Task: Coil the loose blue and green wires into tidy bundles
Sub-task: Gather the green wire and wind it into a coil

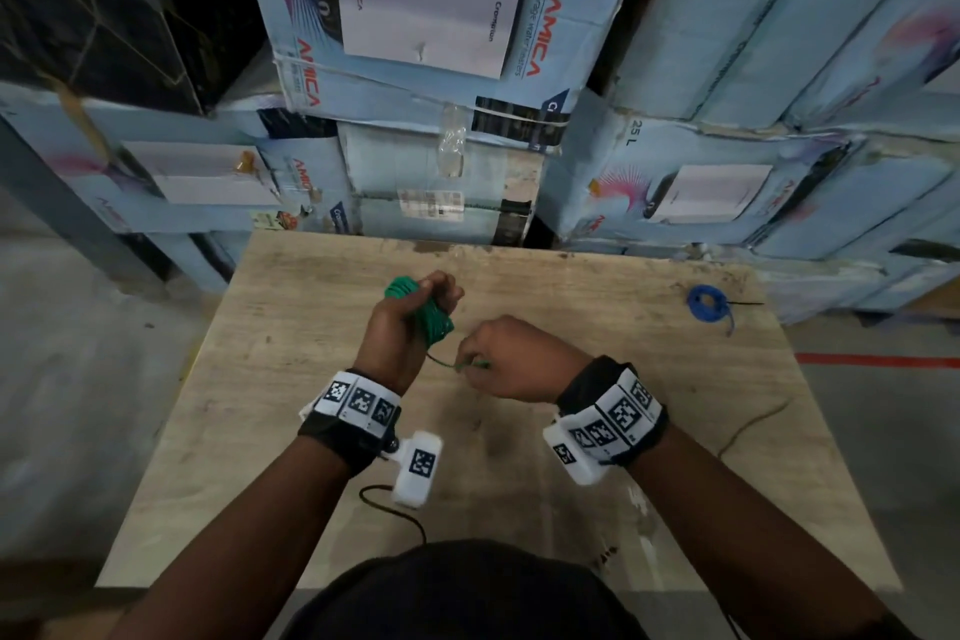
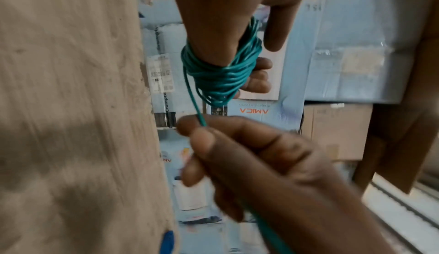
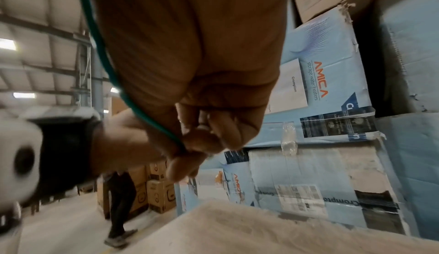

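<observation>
Left hand (image 1: 402,322) raised over the wooden table (image 1: 270,431), fist curled round the green wire (image 1: 423,312) bundle. Right hand (image 1: 511,359) low beside it, pinching the loose tail. Blue wire (image 1: 707,303) already coiled, far right corner.

A pale wooden table (image 1: 322,457) carries a blue wire coil (image 1: 707,303), apparently beside a black tie.

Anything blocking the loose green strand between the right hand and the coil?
Nothing visible. The green strand runs free through open air from the right hand to the green coil gripped in the left hand.
</observation>
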A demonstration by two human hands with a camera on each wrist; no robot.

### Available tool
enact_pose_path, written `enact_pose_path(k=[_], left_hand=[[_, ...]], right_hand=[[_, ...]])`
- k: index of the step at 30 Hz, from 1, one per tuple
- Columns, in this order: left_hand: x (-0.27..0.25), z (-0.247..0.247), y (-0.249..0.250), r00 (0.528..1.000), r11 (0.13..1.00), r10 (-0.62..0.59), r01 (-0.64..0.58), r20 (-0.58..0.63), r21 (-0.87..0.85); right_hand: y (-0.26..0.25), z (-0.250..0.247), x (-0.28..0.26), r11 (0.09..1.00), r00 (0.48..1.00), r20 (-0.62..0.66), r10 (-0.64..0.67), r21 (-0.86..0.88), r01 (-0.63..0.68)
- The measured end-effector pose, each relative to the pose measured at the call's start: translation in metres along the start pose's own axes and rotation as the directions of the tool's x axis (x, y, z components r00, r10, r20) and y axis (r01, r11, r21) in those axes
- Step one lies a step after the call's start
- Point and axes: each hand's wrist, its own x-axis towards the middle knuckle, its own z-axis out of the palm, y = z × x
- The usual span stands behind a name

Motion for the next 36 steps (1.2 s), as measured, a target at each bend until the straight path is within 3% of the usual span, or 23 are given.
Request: enact_pose_path(k=[3,7,9,13,18,22,24,29,31,36], left_hand=[[0.006,-0.008,-0.003,0.999,0.946,0.028,-0.035,0.026,0.321],[-0.008,0.003,-0.001,0.989,0.805,-0.04,-0.052,0.142,0.591],[-0.011,0.009,-0.001,0.979,0.773,-0.073,-0.066,0.192,0.631],[-0.015,0.015,0.002,0.96,0.779,-0.16,-0.019,0.227,0.627],[-0.024,0.021,-0.001,0.934,0.841,-0.213,0.025,0.287,0.541],[-0.016,0.034,0.004,0.934,0.896,-0.255,0.13,0.251,0.425],[-0.012,0.039,0.006,0.909,0.918,-0.296,0.186,0.293,0.349],[-0.01,0.052,0.01,0.823,0.931,-0.364,0.338,0.435,0.139],[-0.012,0.057,0.009,0.808,0.923,-0.381,0.361,0.449,0.134],[-0.016,0.055,0.009,0.78,0.917,-0.392,0.373,0.487,0.139]], right_hand=[[-0.008,-0.019,-0.004,0.994,0.999,-0.015,-0.045,0.095,0.047],[-0.002,-0.038,-0.004,0.982,0.995,-0.082,-0.052,0.179,0.066],[0.006,-0.044,-0.004,0.954,0.994,-0.1,-0.051,0.289,0.078],[0.017,-0.04,-0.003,0.903,0.974,-0.228,-0.018,0.414,0.113],[0.019,-0.029,-0.005,0.731,0.931,-0.353,0.096,0.66,0.175],[0.02,-0.025,-0.001,0.563,0.909,-0.33,0.254,0.815,0.139],[0.022,-0.028,0.001,0.507,0.902,-0.313,0.298,0.852,0.129],[0.015,-0.032,0.001,0.142,0.972,-0.15,0.182,0.982,0.125],[0.012,-0.032,0.001,0.129,0.97,-0.14,0.197,0.985,0.116],[0.009,-0.029,-0.001,0.248,0.956,-0.203,0.21,0.957,0.149]])
